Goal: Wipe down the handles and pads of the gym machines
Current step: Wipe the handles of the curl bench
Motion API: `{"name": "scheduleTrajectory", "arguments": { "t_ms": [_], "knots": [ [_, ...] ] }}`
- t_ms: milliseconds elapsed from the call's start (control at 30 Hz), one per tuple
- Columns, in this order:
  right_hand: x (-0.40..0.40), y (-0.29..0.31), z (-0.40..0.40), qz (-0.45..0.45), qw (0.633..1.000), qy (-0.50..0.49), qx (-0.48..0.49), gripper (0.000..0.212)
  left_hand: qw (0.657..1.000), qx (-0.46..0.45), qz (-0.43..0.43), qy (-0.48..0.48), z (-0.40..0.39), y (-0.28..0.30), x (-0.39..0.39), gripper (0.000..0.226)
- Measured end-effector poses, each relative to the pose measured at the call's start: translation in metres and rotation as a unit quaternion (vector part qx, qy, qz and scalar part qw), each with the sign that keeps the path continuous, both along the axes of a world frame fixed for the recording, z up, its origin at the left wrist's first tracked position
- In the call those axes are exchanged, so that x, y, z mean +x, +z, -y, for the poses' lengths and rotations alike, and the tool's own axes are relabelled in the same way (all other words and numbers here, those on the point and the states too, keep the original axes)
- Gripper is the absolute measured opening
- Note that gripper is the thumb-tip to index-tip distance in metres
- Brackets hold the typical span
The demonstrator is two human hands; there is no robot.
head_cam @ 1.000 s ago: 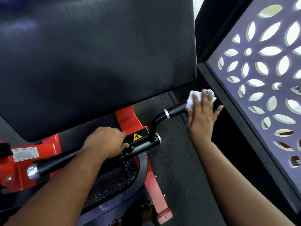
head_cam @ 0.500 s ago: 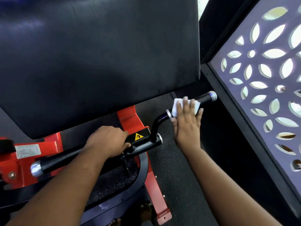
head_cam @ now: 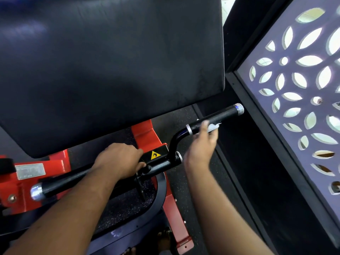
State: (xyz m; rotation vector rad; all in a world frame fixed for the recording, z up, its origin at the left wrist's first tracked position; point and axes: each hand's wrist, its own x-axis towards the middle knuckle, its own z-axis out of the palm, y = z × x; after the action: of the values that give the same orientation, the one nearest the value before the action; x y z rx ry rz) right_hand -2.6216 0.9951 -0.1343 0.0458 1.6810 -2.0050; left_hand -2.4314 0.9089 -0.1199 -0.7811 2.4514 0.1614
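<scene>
My right hand (head_cam: 200, 144), motion-blurred, holds a crumpled white cloth (head_cam: 213, 127) against the underside of the black textured cylindrical handle (head_cam: 215, 117), chrome-capped, right of the large black vinyl pad (head_cam: 110, 67). Left hand (head_cam: 119, 161) grips the black crossbar (head_cam: 160, 163).

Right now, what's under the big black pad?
Under the black pad, the red frame and speckled floor show past its lower edge. Whatever sits farther beneath is covered by the pad.

Perforated lattice screen (head_cam: 301, 100) at right; speckled rubber floor (head_cam: 185, 183); yellow warning sticker (head_cam: 155, 155).
</scene>
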Motion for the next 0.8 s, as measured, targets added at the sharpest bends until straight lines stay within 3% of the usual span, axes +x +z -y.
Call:
{"name": "scheduleTrajectory", "arguments": {
  "t_ms": [167, 300, 333, 433, 533, 700, 800],
  "knots": [
    [-0.065, 0.011, 0.003, 0.165, 0.972, -0.023, -0.168, 0.036, 1.0, -0.011, -0.016, -0.009, 0.0, -0.003, 0.002, 0.043],
    [-0.02, 0.002, -0.004, 0.189, 0.975, 0.09, -0.077, 0.056, 1.0, -0.008, -0.023, -0.001, 0.0, -0.003, 0.003, 0.043],
    [-0.008, -0.001, -0.009, 0.187, 0.975, 0.104, -0.062, 0.052, 1.0, -0.007, -0.024, 0.003, 0.0, -0.003, 0.003, 0.043],
    [0.013, -0.009, -0.025, 0.177, 0.979, 0.088, -0.05, 0.014, 1.0, -0.009, -0.027, 0.004, 0.0, 0.001, 0.003, 0.043],
    [0.027, -0.007, -0.042, 0.175, 0.984, 0.037, -0.018, 0.012, 0.999, -0.016, -0.049, 0.008, -0.004, 0.009, 0.007, 0.047],
    [0.064, 0.013, -0.061, 0.06, 0.994, 0.086, 0.006, 0.014, 0.982, -0.063, -0.161, 0.077, -0.021, 0.026, 0.047, 0.056],
    [0.101, 0.016, -0.06, -0.107, 0.977, 0.18, 0.043, 0.024, 0.958, -0.128, -0.219, 0.135, -0.039, 0.03, 0.114, 0.057]
  ]
}}
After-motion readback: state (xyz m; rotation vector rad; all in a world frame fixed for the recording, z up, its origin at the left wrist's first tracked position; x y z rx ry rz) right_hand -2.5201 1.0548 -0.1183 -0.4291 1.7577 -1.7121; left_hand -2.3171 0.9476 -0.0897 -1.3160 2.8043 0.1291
